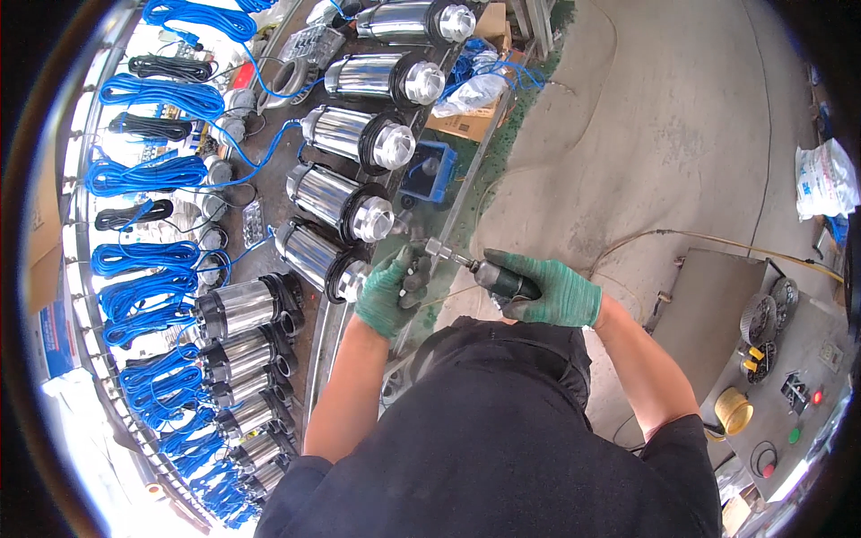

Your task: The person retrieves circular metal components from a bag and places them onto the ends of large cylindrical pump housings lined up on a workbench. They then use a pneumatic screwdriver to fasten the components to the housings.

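My right hand (558,291), in a green work glove, is wrapped round a dark handheld power driver (511,282). A silver socket (437,248) on its front end points left, toward my other hand. My left hand (386,300), gloved the same way, is closed just left of the socket, its dark fingertips curled in. Whatever lies in those fingers is too small to make out. Beside my left hand is the nearest shiny steel pump body (309,254), lying on its side with a black ring around its silver end.
Several more steel pumps (359,134) lie along the bench at left. Blue cable coils (148,175) line the bench's far-left side. A blue bin (429,172) sits beyond my hands. At right stand a metal cabinet (704,314) and an air hose (700,235).
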`<state>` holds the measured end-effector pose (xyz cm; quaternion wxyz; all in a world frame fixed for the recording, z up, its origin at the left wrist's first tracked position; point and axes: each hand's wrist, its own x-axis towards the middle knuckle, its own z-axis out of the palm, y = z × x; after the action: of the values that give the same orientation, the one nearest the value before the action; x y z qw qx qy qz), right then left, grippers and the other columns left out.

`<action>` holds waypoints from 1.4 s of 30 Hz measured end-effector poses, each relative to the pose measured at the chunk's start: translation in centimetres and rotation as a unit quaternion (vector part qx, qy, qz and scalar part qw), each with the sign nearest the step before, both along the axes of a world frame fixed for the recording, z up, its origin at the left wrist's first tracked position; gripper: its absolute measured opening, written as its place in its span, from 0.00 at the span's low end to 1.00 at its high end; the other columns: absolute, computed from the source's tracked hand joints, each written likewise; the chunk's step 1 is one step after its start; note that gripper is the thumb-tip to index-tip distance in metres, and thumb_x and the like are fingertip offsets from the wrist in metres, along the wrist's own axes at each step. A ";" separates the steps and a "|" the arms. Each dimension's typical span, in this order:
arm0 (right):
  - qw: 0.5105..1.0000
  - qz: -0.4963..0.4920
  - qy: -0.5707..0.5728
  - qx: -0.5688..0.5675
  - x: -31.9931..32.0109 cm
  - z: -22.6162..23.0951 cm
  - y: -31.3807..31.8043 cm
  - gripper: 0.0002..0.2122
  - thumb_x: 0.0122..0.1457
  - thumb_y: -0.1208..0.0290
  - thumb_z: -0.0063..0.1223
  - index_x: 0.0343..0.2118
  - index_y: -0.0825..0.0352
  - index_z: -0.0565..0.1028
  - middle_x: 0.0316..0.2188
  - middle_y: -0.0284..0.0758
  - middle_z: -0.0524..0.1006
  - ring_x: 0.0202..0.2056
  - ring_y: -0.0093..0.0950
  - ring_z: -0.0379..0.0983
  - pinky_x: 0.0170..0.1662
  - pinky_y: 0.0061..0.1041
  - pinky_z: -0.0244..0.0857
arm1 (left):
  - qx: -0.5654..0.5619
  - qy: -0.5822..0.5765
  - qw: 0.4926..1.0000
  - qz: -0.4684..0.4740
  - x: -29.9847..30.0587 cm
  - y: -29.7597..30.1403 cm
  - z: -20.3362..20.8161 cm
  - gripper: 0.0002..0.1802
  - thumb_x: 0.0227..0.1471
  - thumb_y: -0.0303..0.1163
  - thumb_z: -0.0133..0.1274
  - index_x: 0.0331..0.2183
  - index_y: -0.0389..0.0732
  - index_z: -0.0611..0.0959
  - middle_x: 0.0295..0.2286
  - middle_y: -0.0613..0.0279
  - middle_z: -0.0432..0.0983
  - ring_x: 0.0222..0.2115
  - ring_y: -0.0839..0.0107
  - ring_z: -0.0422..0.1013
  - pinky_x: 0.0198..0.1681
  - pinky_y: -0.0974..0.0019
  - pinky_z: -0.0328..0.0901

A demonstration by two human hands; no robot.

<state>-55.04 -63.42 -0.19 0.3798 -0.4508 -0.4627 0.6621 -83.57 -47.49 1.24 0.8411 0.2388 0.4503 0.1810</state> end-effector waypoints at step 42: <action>0.917 -0.390 0.039 -0.067 7.2 -3.5 -25.6 0.40 0.59 0.76 0.58 0.73 0.60 0.51 0.63 0.29 0.73 0.51 0.21 0.76 0.55 0.26 0.68 | 0.282 -0.020 0.681 -0.676 56.8 -42.2 -3.7 0.17 0.63 0.46 0.55 0.33 0.41 0.81 0.17 0.70 0.67 0.13 0.78 0.61 0.15 0.70 0.56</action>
<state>-47.80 -89.04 -3.72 0.5948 -0.5939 -0.1895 0.5075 -26.79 -89.69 -2.45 0.6365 0.7006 0.0769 -0.3132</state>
